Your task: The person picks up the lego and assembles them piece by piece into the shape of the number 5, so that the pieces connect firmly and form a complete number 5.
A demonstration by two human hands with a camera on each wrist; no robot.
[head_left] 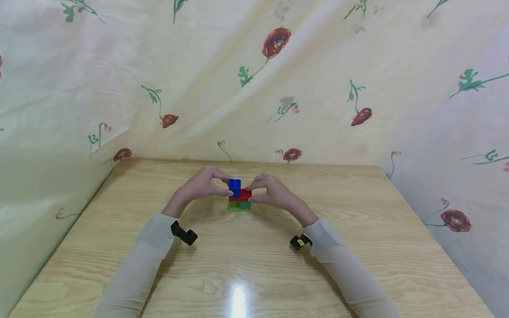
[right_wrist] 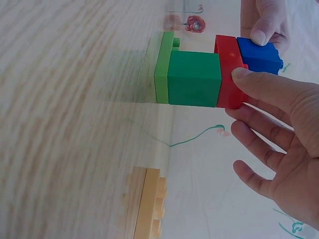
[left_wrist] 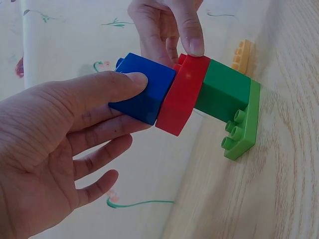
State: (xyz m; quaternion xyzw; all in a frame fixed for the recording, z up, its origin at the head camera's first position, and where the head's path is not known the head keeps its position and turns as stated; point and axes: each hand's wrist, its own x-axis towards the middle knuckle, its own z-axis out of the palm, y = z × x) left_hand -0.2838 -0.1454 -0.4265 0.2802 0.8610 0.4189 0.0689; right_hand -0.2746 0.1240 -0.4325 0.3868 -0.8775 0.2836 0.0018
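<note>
A small stack of toy building blocks stands near the far side of the table. At its base lies a flat light-green plate [right_wrist: 162, 74], with a taller green block [right_wrist: 194, 78] on one end; the studs on its other end are bare. Across the top of the green block sits a red block [left_wrist: 184, 94], its far end overhanging those studs. My left hand [head_left: 200, 184] pinches a blue block [left_wrist: 142, 89] between thumb and fingers, on the overhanging part of the red one. From the other side, my right hand [head_left: 274, 191] grips the red block's end with thumb and fingertips.
A yellow-orange studded block [right_wrist: 148, 204] lies on the wooden table [head_left: 246, 251], to the right of the stack. Flowered cloth [head_left: 222, 66] hangs behind and along the sides. Each wrist carries a black camera [head_left: 184, 234].
</note>
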